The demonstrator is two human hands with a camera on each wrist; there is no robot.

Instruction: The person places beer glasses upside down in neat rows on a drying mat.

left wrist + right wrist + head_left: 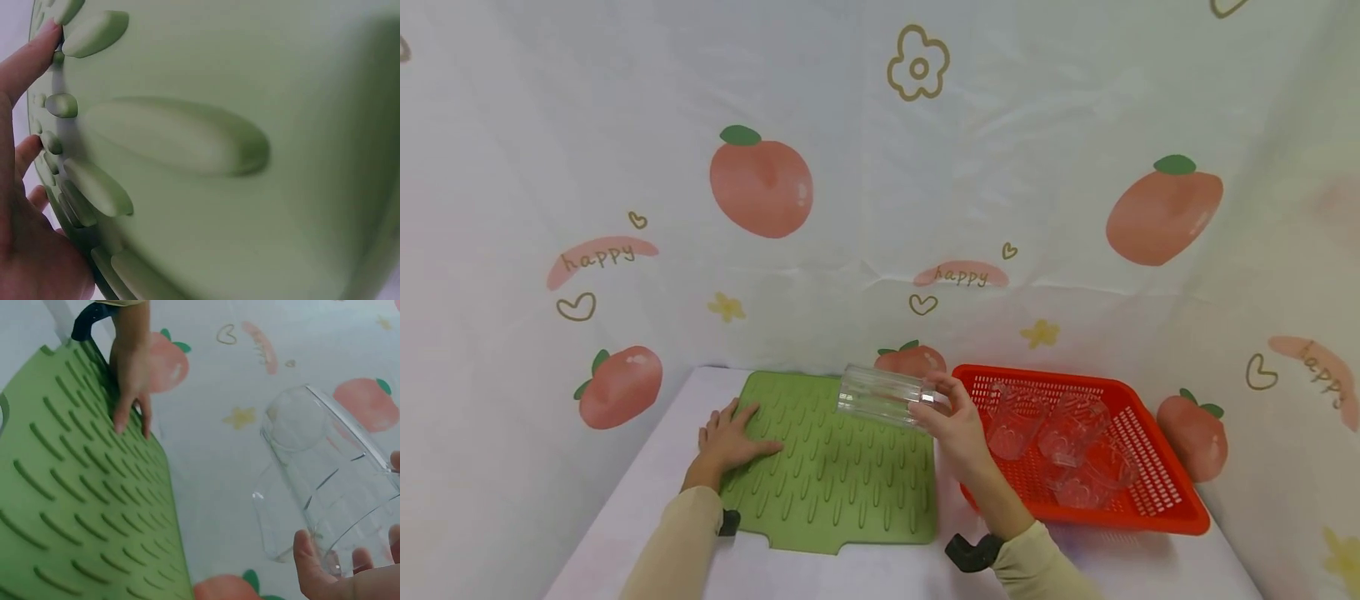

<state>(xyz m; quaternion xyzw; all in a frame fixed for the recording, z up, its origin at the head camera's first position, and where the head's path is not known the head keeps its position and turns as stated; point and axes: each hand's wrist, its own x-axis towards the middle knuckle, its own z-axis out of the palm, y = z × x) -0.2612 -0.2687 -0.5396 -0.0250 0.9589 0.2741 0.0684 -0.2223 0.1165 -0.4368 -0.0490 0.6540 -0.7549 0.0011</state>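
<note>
In the head view my right hand (957, 427) grips a clear glass mug (880, 395) near one end, thumb below and fingers above. The mug lies on its side in the air over the back right of a green ridged drying mat (835, 508). A looped handle shows on the mug (325, 469) in the right wrist view. My left hand (727, 442) rests on the mat's left edge, fingers spread and thumb pointing inward. Close up in the left wrist view, fingertips (50, 37) touch the mat among its raised ridges.
A red plastic basket (1120, 523) with slotted walls stands right of the mat. Several clear glass mugs (1072, 429) lie inside it. Behind the white table (617, 533) hangs a cloth (850, 183) printed with peaches, and it also closes off both sides.
</note>
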